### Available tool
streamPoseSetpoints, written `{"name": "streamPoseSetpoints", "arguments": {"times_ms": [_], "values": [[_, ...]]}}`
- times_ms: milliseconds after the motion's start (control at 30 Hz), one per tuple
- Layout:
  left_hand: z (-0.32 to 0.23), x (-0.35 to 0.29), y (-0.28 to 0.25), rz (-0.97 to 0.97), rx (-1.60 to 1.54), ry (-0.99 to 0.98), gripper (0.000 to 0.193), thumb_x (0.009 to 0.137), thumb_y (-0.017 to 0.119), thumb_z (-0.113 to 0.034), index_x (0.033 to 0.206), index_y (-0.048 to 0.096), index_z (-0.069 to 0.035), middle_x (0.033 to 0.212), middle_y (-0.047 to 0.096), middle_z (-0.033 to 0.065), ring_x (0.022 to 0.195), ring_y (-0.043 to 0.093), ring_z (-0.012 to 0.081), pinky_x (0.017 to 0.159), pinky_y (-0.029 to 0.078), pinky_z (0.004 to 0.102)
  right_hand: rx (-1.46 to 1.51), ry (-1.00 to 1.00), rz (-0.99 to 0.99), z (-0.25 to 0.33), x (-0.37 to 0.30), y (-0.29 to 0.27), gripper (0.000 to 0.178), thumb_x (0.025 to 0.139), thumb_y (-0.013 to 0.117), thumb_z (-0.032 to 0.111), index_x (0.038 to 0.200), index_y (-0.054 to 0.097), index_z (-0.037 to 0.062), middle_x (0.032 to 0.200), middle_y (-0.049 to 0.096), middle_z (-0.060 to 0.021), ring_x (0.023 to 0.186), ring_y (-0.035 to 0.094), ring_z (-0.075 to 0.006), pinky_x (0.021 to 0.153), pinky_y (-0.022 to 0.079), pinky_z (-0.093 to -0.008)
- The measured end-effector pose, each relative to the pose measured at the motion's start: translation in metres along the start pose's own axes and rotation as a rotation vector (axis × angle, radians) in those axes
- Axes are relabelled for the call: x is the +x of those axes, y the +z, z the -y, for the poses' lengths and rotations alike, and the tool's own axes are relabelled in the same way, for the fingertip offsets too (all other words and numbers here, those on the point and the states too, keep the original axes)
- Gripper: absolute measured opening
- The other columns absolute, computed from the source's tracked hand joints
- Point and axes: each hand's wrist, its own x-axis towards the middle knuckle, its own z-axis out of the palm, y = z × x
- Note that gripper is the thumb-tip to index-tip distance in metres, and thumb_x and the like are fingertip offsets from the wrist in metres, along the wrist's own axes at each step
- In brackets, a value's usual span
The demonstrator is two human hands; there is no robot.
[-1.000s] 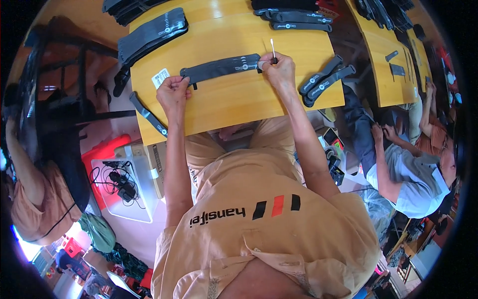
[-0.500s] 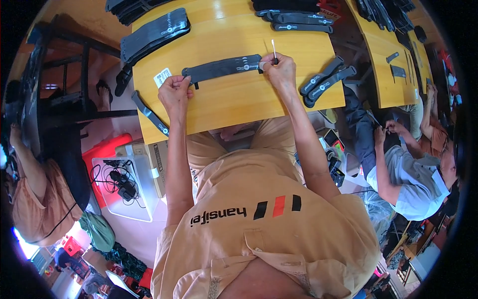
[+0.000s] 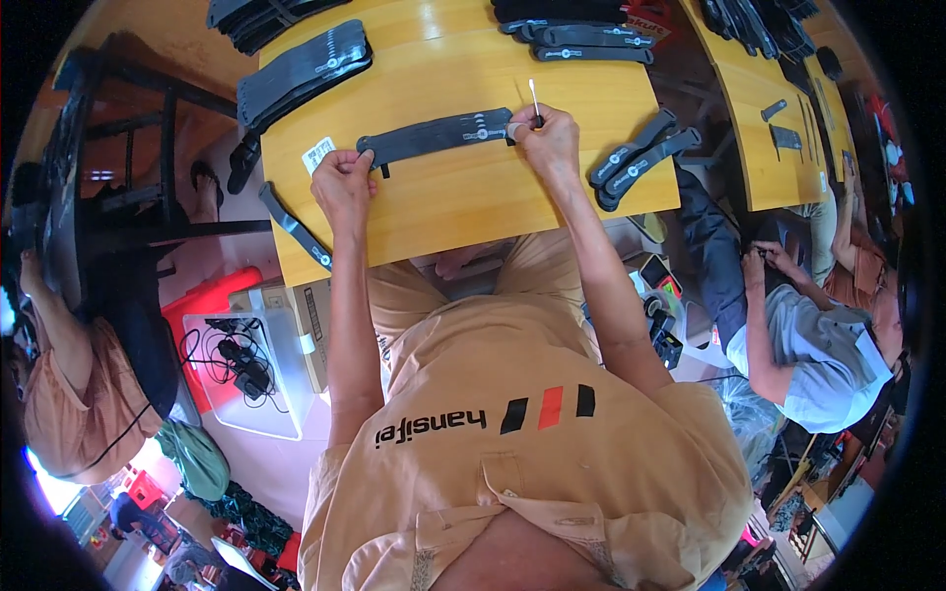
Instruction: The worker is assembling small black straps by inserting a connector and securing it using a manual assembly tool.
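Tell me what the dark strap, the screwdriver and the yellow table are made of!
Dark strap: perhaps rubber or coated fabric, since it looks smooth and matte. Screwdriver: probably a metal shaft, bright and silvery. Yellow table: likely wood or wood-look laminate, with a glossy top that reflects light.

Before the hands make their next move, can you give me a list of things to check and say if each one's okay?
1. Left hand at the left end of the long, flat, dark grey strap with pale markings: ok, fingers touching it.
2. Right hand at the strap's right end: ok, touching it.
3. Slim tool with a pale shaft and black handle in the right hand: ok, tip pointing away from the person.
4. Two dark, narrow straps on the right apart from the held one: ok.
5. Strap's underside free of damage: cannot tell, it's hidden.
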Motion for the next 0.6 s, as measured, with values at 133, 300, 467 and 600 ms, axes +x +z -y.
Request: {"name": "streamPoseSetpoints", "arguments": {"times_ms": [133,300,467,600], "values": [[0.001,0.003,-0.001,0.015,-0.015,-0.031,0.015,0.073,0.068,-0.01,0.075,0.059,0.001,0.056,0.054,0.004,0.043,0.051,0.0108,0.041,0.042,0.0238,-0.035,-0.034,-0.004,0.007,-0.003,-0.001,0.005,0.065,0.063,0.004,0.069,0.062,0.0006,0.058,0.059,-0.007,0.053,0.057,-0.015,0.054,0.045,-0.0273],[0.004,0.005,-0.001,0.001,0.07,-0.002,0.015,0.073,0.069,-0.01,0.075,0.058,0.001,0.055,0.053,0.0032,0.042,0.049,0.0103,0.039,0.039,0.0234,-0.074,-0.082,-0.043,0.004,-0.004,0.002,0.004,0.065,0.063,0.003,0.068,0.062,0.0006,0.057,0.058,-0.0066,0.054,0.056,-0.0159,0.054,0.045,-0.0283],[0.015,0.011,-0.003,0.022,-0.097,-0.023,0.016,0.072,0.069,-0.009,0.073,0.056,0.0,0.055,0.053,0.0033,0.042,0.05,0.01,0.039,0.038,0.0234,-0.065,-0.035,-0.037,0.003,-0.001,-0.001,0.008,0.064,0.068,0.004,0.067,0.061,0.0013,0.055,0.055,-0.005,0.052,0.054,-0.0149,0.052,0.044,-0.0278],[0.011,0.01,-0.003,0.024,-0.091,-0.01,0.016,0.072,0.069,-0.009,0.072,0.055,-0.001,0.054,0.053,0.0036,0.041,0.05,0.01,0.038,0.038,0.0234,-0.045,0.0,0.015,-0.001,0.003,-0.003,0.01,0.063,0.07,0.005,0.066,0.061,0.0018,0.055,0.055,-0.0036,0.051,0.052,-0.0125,0.051,0.043,-0.0268]]}}
